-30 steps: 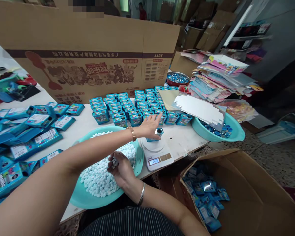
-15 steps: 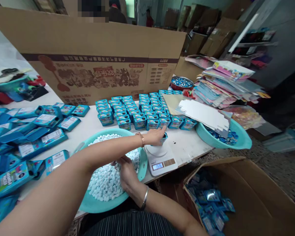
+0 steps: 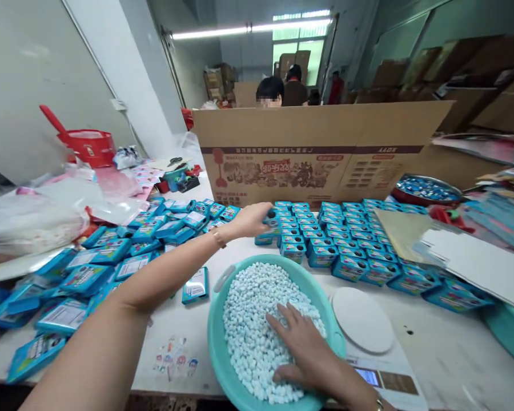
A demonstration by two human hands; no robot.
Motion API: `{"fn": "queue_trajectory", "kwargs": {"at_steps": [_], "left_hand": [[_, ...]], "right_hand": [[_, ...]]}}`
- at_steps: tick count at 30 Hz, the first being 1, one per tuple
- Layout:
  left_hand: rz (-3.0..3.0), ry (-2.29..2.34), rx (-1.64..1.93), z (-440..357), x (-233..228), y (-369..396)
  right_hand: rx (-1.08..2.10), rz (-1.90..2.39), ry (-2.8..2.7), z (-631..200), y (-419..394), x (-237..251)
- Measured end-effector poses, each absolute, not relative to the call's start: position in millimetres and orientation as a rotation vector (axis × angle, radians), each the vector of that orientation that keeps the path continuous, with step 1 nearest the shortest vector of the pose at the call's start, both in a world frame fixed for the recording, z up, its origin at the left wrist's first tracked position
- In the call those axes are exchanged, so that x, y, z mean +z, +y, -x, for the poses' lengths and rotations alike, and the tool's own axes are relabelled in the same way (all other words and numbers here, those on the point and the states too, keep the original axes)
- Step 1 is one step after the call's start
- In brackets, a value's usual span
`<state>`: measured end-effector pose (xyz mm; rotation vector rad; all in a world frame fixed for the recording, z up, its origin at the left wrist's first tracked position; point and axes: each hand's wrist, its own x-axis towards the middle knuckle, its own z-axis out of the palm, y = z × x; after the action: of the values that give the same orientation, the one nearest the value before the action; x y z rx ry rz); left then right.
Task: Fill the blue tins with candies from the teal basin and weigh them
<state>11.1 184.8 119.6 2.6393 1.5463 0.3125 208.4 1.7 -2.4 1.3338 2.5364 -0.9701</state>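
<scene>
My left hand (image 3: 253, 221) reaches forward, its fingers closed around a small blue box (image 3: 270, 227) at the left end of the rows of blue boxes (image 3: 322, 252). The fingers cover part of the held box. Nearer to me, my right hand (image 3: 297, 342) lies with spread fingers on a heap of small pale-blue pellets (image 3: 257, 302). These fill a turquoise basin (image 3: 217, 342). Right of the basin stands a white kitchen scale (image 3: 364, 322), its round pan bare.
Several blue packs (image 3: 132, 265) are heaped on the left. A cardboard panel (image 3: 321, 134) stands behind the rows. White card sheets (image 3: 471, 262) and a second turquoise basin (image 3: 512, 331) are on the right. A person (image 3: 270, 91) is beyond the panel.
My left hand has moved from the scale to the left end of the rows with a blue box. My right hand has spread out over the pellets. The view has turned left.
</scene>
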Motion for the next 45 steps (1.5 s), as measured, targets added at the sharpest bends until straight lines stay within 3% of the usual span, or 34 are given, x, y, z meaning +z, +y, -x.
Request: {"fn": "queue_trajectory", "kwargs": {"at_steps": [5, 12, 16, 20, 24, 29, 36, 45], "left_hand": [[-2.665, 1.505, 0.229, 38, 70, 210], [-2.767, 1.261, 0.268, 1, 11, 221], [-2.684, 1.349, 0.421, -4, 5, 225], [-2.532, 1.552, 0.551, 49, 17, 220], [-2.278, 1.786, 0.465, 130, 24, 173], [-2.244, 1.732, 0.217, 179, -2, 78], [-2.230, 1.922, -0.084, 168, -37, 10], [-2.108, 1.907, 0.228, 137, -58, -39]], "right_hand": [[-0.935, -1.238, 2.455, -194, 11, -7], [-0.745, -1.185, 2.595, -198, 8, -37], [-0.734, -0.966, 2.745, -198, 11, -37], [-0.698, -0.700, 2.890, -178, 22, -32], [-0.592, -0.709, 2.928, -158, 32, -30], [-0.426, -1.007, 2.860, -168, 41, -29], [-0.328, -1.142, 2.826, -205, 49, -31], [-0.114, -1.071, 3.076, -166, 62, 2]]}}
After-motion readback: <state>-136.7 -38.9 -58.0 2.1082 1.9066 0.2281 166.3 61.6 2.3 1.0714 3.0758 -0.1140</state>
